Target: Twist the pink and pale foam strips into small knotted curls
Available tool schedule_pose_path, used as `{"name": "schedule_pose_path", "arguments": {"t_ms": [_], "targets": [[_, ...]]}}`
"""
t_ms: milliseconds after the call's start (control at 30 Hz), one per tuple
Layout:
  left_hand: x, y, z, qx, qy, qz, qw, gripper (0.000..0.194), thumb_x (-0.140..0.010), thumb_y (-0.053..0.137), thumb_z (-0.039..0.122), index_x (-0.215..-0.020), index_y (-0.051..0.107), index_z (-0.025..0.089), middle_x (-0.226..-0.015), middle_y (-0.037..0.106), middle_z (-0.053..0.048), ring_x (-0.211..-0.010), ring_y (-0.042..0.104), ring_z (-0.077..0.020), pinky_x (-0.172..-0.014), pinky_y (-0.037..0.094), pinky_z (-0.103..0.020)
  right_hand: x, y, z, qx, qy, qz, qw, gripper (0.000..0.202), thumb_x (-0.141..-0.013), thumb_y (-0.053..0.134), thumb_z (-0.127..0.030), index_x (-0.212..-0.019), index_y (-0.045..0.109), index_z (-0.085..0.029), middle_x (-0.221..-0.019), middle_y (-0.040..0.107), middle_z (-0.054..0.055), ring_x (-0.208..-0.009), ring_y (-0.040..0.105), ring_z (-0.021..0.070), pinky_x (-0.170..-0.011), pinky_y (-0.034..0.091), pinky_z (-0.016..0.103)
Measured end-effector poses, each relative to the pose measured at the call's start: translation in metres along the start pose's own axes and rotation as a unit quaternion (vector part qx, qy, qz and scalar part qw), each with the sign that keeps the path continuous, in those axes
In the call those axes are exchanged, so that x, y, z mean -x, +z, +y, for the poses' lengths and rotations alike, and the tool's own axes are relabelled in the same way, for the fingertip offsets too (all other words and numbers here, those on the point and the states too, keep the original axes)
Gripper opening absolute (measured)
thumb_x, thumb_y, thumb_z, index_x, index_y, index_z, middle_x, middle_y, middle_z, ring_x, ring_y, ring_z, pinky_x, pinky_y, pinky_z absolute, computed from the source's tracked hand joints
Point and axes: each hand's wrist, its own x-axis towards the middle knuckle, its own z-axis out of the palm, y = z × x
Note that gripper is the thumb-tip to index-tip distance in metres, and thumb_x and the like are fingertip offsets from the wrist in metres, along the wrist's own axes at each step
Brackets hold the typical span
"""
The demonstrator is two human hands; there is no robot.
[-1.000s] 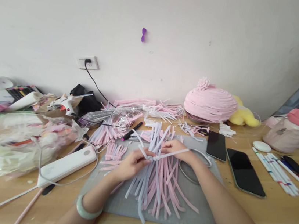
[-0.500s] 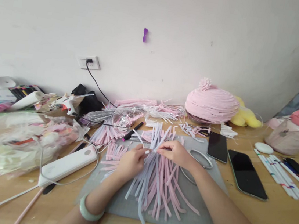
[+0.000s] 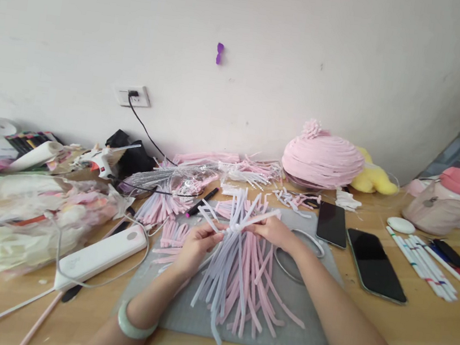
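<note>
A fanned bundle of fuzzy pipe cleaners lies on the grey cutting mat (image 3: 175, 316). Lavender-blue pipe cleaners (image 3: 218, 273) are on its left and pink pipe cleaners (image 3: 254, 290) on its right. Around the bundle's upper part goes a pale pipe cleaner (image 3: 234, 228), crossed or knotted at the front. My left hand (image 3: 199, 243) pinches one end of it, left of the knot. On the other side my right hand (image 3: 272, 231) pinches the other end, with a pale length sticking out above the fingers. My fingertips partly hide both grips.
A silvery ring (image 3: 298, 279) lies by my right forearm, with two phones (image 3: 375, 264) beyond. White markers (image 3: 422, 265) are further right. Left are a white power strip (image 3: 102, 257), its cables and a plastic bag of scraps (image 3: 35, 219). Behind stands a pink domed piece (image 3: 323, 160).
My hands have moved apart sideways, drawing the pale pipe cleaner's ends outward across the bundle. The bundle has stayed in place; the view has shifted slightly.
</note>
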Motion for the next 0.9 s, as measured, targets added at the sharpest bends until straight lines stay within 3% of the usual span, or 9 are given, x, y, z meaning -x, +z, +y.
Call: {"name": "schedule_pose_path", "arguments": {"t_ms": [133, 267, 367, 467, 633, 733, 800, 900], "targets": [[0.001, -0.002, 0.008, -0.154, 0.072, -0.091, 0.981, 0.016, -0.066, 0.058, 0.023, -0.075, 0.068, 0.015, -0.063, 0.052, 0.0, -0.06, 0.046, -0.0121, -0.06, 0.035, -0.025, 0.001, -0.012, 0.001, 0.026, 0.017, -0.017, 0.999, 0.025, -0.067, 0.059, -0.035, -0.068, 0.069, -0.012, -0.056, 0.055, 0.0, -0.051, 0.041, 0.0088, -0.05, 0.029, 0.021], [0.005, -0.002, 0.014, -0.292, 0.138, -0.235, 0.917, 0.02, -0.074, 0.049, 0.016, -0.079, 0.068, 0.018, -0.072, 0.059, -0.004, -0.072, 0.053, -0.0163, -0.07, 0.039, -0.028, 0.004, -0.013, -0.001, 0.042, 0.052, -0.067, 0.995, 0.022, -0.061, 0.063, -0.033, -0.064, 0.07, -0.012, -0.048, 0.052, -0.002, -0.046, 0.038, 0.008, -0.047, 0.028, 0.021], [0.007, -0.001, 0.014, -0.373, 0.147, -0.276, 0.873, 0.022, -0.074, 0.045, 0.013, -0.074, 0.066, 0.019, -0.07, 0.057, -0.003, -0.067, 0.053, -0.0147, -0.065, 0.039, -0.025, 0.006, -0.008, -0.003, 0.068, 0.046, -0.071, 0.994, 0.016, -0.059, 0.065, -0.027, -0.065, 0.07, -0.013, -0.053, 0.057, -0.001, -0.05, 0.044, 0.0093, -0.05, 0.032, 0.021], [0.007, -0.002, 0.011, -0.419, 0.141, -0.218, 0.87, 0.022, -0.073, 0.044, 0.011, -0.073, 0.065, 0.019, -0.073, 0.058, -0.004, -0.07, 0.055, -0.0153, -0.067, 0.04, -0.024, 0.008, -0.003, -0.008, 0.09, 0.022, -0.009, 0.996, 0.016, -0.064, 0.061, -0.026, -0.068, 0.07, -0.014, -0.058, 0.061, 0.001, -0.053, 0.048, 0.0107, -0.052, 0.034, 0.021], [-0.003, -0.009, 0.006, -0.385, 0.143, -0.048, 0.91, 0.02, -0.072, 0.047, 0.013, -0.079, 0.064, 0.019, -0.079, 0.06, -0.004, -0.076, 0.056, -0.0171, -0.071, 0.041, -0.027, 0.012, 0.002, -0.018, 0.055, -0.027, 0.09, 0.994, 0.021, -0.072, 0.055, -0.03, -0.078, 0.069, -0.015, -0.064, 0.064, 0.002, -0.059, 0.053, 0.0134, -0.057, 0.039, 0.023], [-0.008, -0.011, 0.004, -0.295, 0.136, 0.058, 0.944, 0.018, -0.07, 0.048, 0.015, -0.08, 0.064, 0.018, -0.076, 0.06, -0.003, -0.072, 0.054, -0.016, -0.068, 0.04, -0.026, 0.013, 0.007, -0.022, 0.017, -0.055, 0.095, 0.994, 0.027, -0.077, 0.049, -0.03, -0.088, 0.068, -0.015, -0.064, 0.064, 0.003, -0.062, 0.055, 0.0143, -0.063, 0.041, 0.025], [-0.009, -0.01, 0.003, -0.21, 0.095, 0.109, 0.967, 0.018, -0.07, 0.051, 0.02, -0.082, 0.063, 0.017, -0.067, 0.057, 0.0, -0.059, 0.048, -0.0122, -0.056, 0.037, -0.023, 0.012, 0.011, -0.022, -0.008, -0.076, 0.081, 0.994, 0.029, -0.079, 0.046, -0.029, -0.094, 0.067, -0.015, -0.069, 0.065, 0.003, -0.068, 0.057, 0.0149, -0.069, 0.042, 0.026], [-0.007, -0.007, 0.004, -0.054, 0.007, 0.113, 0.992, 0.025, -0.066, 0.056, 0.029, -0.086, 0.06, 0.014, -0.054, 0.045, 0.005, -0.042, 0.03, -0.0054, -0.043, 0.022, -0.019, 0.01, 0.013, -0.019, -0.02, -0.067, 0.049, 0.996, 0.027, -0.079, 0.047, -0.028, -0.094, 0.066, -0.016, -0.076, 0.067, 0.003, -0.072, 0.057, 0.0149, -0.07, 0.042, 0.026]]}}
